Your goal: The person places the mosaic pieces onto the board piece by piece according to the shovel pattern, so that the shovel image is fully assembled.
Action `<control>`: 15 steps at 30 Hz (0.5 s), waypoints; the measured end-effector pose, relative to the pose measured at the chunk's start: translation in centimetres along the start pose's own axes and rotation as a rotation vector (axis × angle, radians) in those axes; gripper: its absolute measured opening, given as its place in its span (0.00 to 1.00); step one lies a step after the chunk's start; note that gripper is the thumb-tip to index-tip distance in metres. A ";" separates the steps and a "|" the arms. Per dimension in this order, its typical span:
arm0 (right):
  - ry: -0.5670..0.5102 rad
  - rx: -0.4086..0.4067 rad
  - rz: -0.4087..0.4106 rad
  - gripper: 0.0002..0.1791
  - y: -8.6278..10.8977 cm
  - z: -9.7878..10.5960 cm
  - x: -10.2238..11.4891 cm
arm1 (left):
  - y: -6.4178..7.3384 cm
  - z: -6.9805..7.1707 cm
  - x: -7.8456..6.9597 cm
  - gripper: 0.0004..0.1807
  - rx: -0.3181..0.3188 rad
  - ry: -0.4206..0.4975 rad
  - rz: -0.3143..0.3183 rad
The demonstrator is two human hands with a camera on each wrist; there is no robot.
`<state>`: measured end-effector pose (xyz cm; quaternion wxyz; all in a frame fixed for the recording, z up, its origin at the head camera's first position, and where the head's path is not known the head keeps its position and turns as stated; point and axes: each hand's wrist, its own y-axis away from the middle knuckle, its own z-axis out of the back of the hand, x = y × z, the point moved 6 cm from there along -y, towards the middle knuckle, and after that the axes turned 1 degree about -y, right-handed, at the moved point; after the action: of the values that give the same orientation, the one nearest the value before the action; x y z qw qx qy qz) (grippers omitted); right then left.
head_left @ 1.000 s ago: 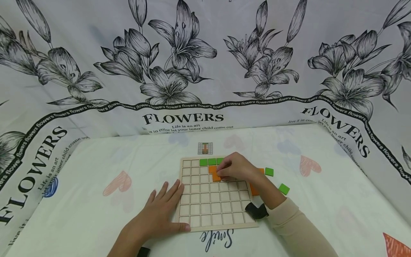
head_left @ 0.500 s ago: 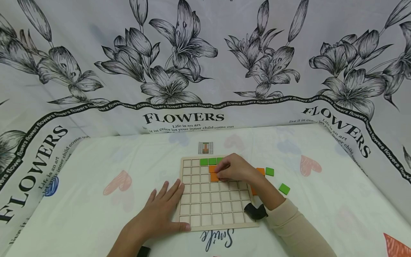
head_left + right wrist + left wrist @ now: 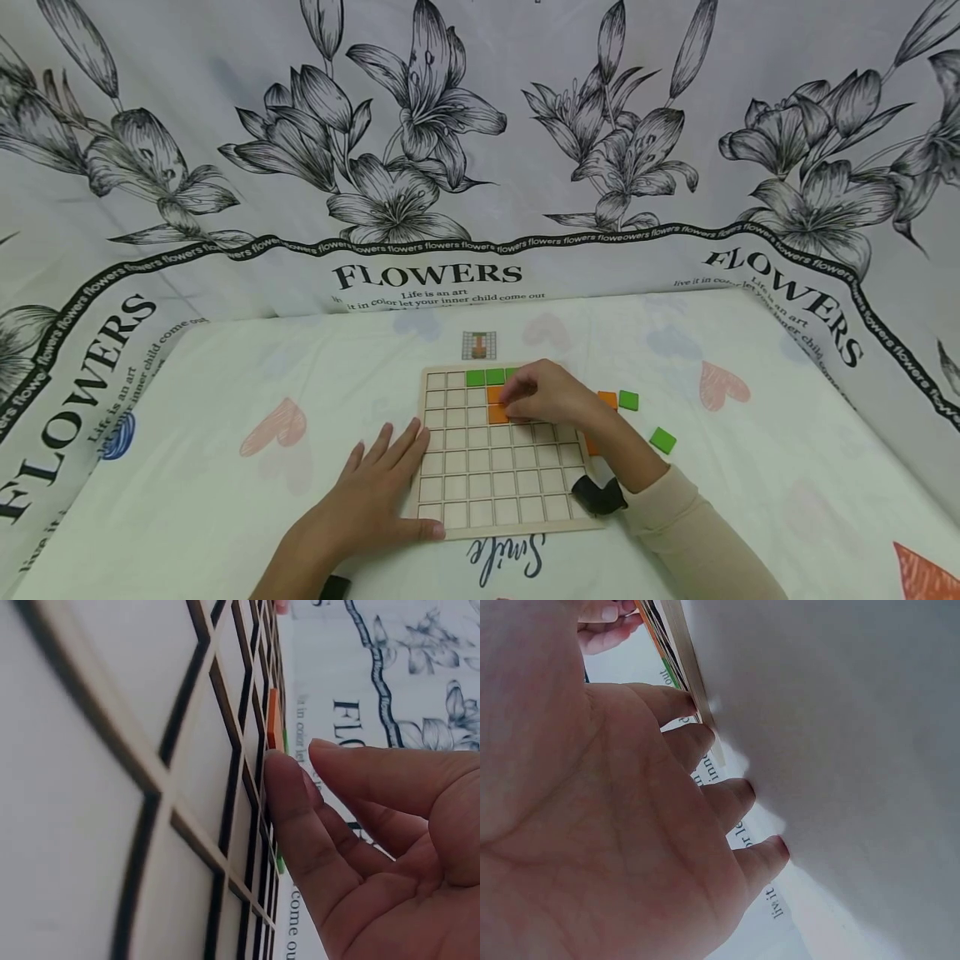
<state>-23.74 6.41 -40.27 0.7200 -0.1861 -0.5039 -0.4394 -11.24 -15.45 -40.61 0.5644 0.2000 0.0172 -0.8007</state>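
Note:
A wooden grid board [image 3: 480, 486] lies on the table cloth. In its top row sit green tiles [image 3: 485, 377], partly hidden by my right hand [image 3: 551, 392]. Below them are two orange tiles, an upper one [image 3: 495, 394] and a lower one [image 3: 497, 414]. The fingertips of my right hand touch the right side of the lower tile. In the right wrist view its thumb and finger stand apart beside an orange tile [image 3: 275, 720] that rises above the grid. My left hand [image 3: 378, 492] rests with spread fingers along the board's left edge, thumb at the near corner.
Right of the board lie loose green tiles [image 3: 663, 440] and an orange tile [image 3: 607, 399]; another orange tile [image 3: 592, 446] is mostly behind my right forearm. A small grid picture card [image 3: 479, 345] lies beyond the board. A black strap piece [image 3: 598, 494] hangs at my right wrist.
The lower orange tile has shifted a little left, into line beneath the upper one, and my right fingertips moved slightly with it. My left hand has stayed in place.

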 end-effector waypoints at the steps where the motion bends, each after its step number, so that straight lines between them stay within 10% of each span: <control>1: 0.016 0.001 0.010 0.05 0.1 0.1 0.1 | 0.0 0.0 0.0 0.64 -0.001 0.000 0.000; 8: 0.121 -0.020 -0.026 0.05 1.6 2.7 -0.3 | 0.0 -0.2 0.1 0.64 -0.007 0.002 0.004; 15: 0.455 -0.132 -0.164 0.04 3.7 7.8 -1.2 | -0.1 -0.2 0.1 0.64 -0.006 -0.006 0.016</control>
<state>-25.22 14.54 -37.35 0.7631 -0.0873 -0.3127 -0.5589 -11.27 -15.48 -40.85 0.5713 0.1960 0.0163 -0.7968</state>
